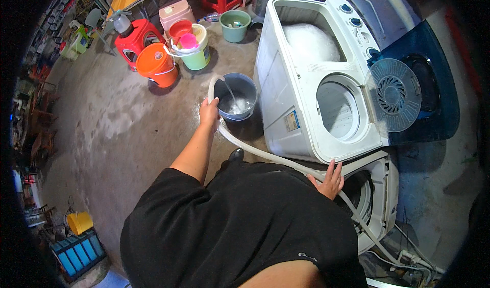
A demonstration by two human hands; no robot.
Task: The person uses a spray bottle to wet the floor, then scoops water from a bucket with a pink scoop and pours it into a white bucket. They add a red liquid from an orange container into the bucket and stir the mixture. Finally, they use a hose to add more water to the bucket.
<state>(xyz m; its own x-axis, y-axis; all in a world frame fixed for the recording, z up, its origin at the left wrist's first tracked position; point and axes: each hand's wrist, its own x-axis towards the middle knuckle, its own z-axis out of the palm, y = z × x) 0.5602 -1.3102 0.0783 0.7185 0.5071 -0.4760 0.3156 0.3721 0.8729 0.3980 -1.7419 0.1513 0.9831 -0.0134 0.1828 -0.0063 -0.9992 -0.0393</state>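
Observation:
My left hand (209,113) grips a pale flexible hose (255,150) near its bent end, over the rim of a grey-blue bucket (250,109). Water (230,91) runs from the hose into the bucket and froths inside. From my left hand the hose curves across in front of me to my right hand (331,182). That hand lies against the hose with its fingers spread, beside the lower corner of a white twin-tub washing machine (279,91). Both tubs are uncovered; white foam (311,42) fills the far one. The near spin tub (339,109) shows bare walls.
A dark blue lid (444,94) and a clear slotted cover (393,86) stand raised at the right. A second white machine (385,186) with a round opening sits below. Orange (155,66), green (235,28) and white-green buckets (198,57) and a red container (138,38) stand beyond.

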